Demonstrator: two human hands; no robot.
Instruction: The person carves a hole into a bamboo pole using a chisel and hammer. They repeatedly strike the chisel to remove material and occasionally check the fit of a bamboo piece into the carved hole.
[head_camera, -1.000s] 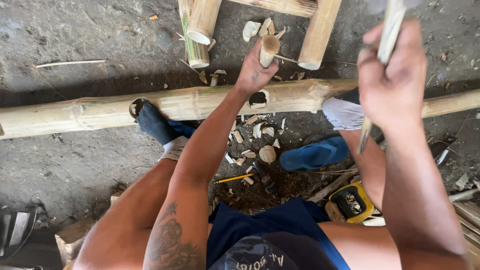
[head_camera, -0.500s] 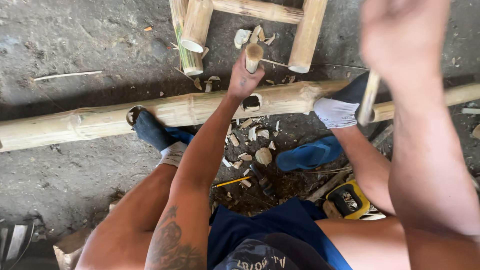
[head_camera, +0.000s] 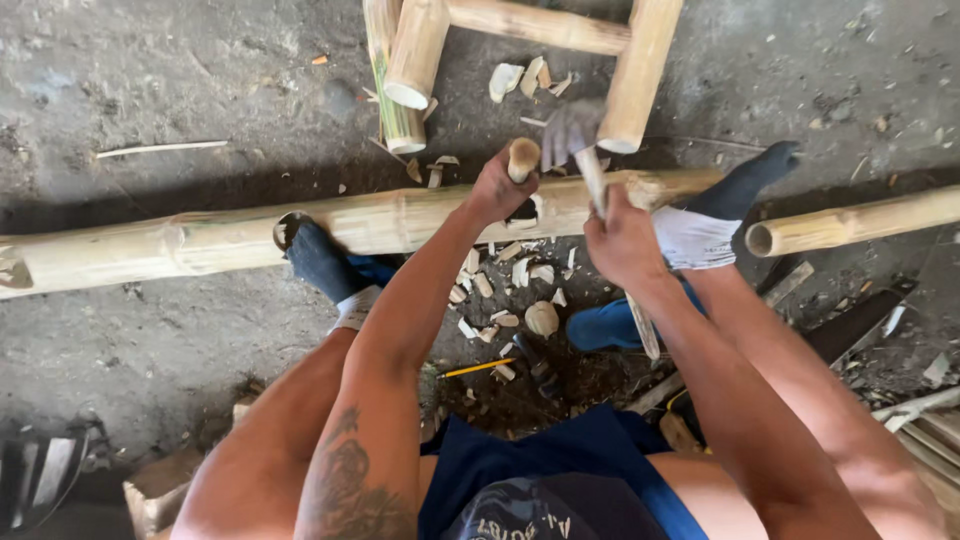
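Observation:
A long bamboo pole (head_camera: 200, 240) lies across the ground, with both my socked feet (head_camera: 320, 262) pressed against it. My left hand (head_camera: 495, 190) grips the round wooden handle of a chisel (head_camera: 522, 158), which stands upright in a hole cut in the pole. Just to its right, my right hand (head_camera: 622, 240) is closed on the shaft of a hammer (head_camera: 592, 175). The hammer's head is blurred and sits close beside the top of the chisel handle. The chisel's blade is hidden in the hole.
A frame of bamboo posts (head_camera: 540, 25) lies beyond the pole. A second pole (head_camera: 860, 220) points in from the right. Pale chips (head_camera: 500, 290), a blue sandal (head_camera: 600, 325) and a yellow pencil (head_camera: 475, 368) lie between my legs. Scrap wood lies at lower right.
My right hand has swung the hammer down from high on the right to just beside the chisel handle. My left hand has stayed on the chisel.

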